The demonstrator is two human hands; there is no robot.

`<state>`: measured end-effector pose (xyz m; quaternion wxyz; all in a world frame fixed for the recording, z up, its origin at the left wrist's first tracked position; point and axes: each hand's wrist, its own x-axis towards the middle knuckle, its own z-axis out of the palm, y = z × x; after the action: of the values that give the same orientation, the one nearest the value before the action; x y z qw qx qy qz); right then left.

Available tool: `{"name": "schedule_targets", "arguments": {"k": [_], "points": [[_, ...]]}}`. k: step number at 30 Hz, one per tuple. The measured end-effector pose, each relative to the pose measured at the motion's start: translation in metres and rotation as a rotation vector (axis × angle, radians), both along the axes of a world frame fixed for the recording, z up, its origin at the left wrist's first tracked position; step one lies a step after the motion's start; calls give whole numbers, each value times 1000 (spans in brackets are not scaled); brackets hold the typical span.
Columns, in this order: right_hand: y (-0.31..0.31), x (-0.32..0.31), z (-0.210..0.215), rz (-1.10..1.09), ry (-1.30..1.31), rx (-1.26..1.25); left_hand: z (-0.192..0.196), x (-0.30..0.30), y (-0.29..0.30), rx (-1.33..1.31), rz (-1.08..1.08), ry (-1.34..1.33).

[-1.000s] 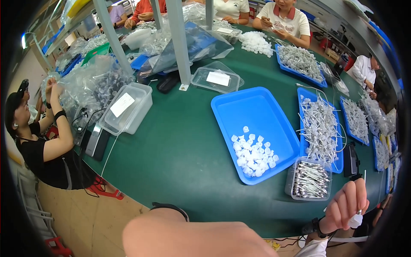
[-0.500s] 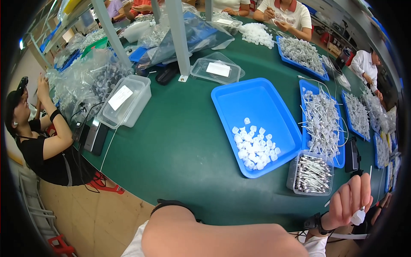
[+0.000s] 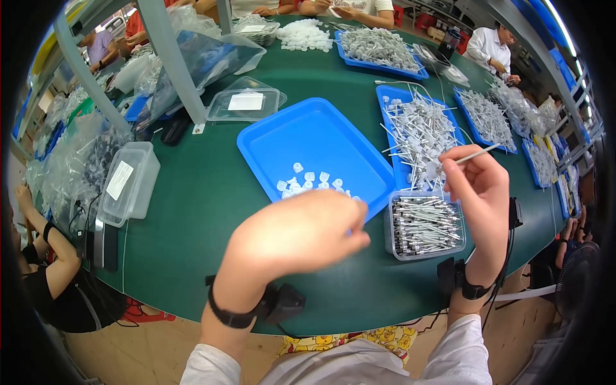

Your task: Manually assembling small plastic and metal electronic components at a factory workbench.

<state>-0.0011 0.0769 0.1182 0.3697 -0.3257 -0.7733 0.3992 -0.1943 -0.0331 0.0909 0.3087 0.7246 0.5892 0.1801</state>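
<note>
My left hand [image 3: 298, 231] hangs over the near edge of a blue tray [image 3: 308, 138], above small white plastic caps [image 3: 310, 177]. Its back is toward me, it is smeared by motion, and most of its fingers are hidden. Further right, my right hand [image 3: 480, 186] is closed in a pinch on a thin white rod [image 3: 478, 154] that points up to the right. Whether a cap sits on this rod's end I cannot tell. Close to that hand stands a clear box [image 3: 393, 240] packed with rods with dark ends [image 3: 427, 221].
Behind the box, a second blue tray [image 3: 384, 102] holds rods with white caps. More loaded trays [image 3: 484, 122] line the right side. At left stand a clear lidded container [image 3: 138, 183] and a grey metal post [image 3: 173, 61]. Other people work across and beside the table.
My view has swung right. My left hand has come back from the far right to the blue tray. My right hand has risen from the lower right, still gripping a rod.
</note>
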Motion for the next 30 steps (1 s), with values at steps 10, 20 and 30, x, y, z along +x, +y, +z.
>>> {"name": "schedule_targets", "arguments": {"k": [10, 20, 30], "points": [[33, 26, -29, -223, -582, 616, -58, -10, 47, -222, 145, 199], [32, 31, -41, 39, -1008, 421, -71, -12, 57, -251, 207, 252], [43, 22, -52, 88, -1165, 325, -78, -14, 56, -178, 196, 212]]}}
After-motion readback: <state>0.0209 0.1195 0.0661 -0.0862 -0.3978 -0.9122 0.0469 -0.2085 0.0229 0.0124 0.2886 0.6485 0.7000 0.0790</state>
